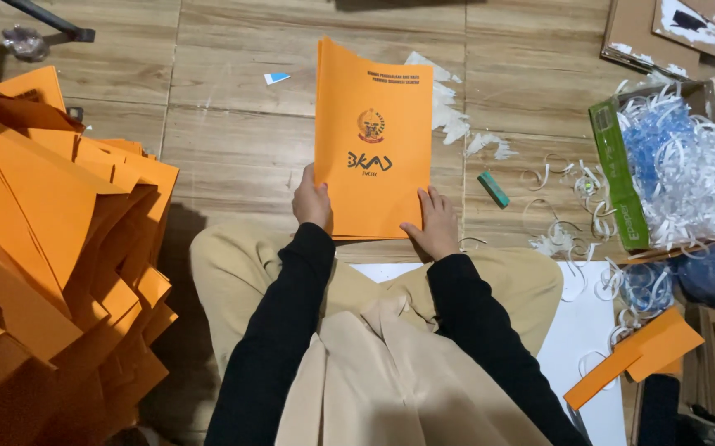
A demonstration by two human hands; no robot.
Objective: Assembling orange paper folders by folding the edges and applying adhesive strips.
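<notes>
Fingers [432, 202] flat on orange folder [374, 124] (both hands)

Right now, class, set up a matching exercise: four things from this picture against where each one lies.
1 orange folder
2 stack of orange folders
3 green box of paper shreds
4 teal eraser

a far left
b under both hands
c far right
d on the floor, just right of the held folder

Pairs: 1-b, 2-a, 3-c, 4-d

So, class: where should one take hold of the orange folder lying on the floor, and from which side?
Judging by its pose, grip the orange folder at its near bottom corners, from the person's side. It lies flat and thin, and both hands, left and right, already rest there at its edges.
</notes>
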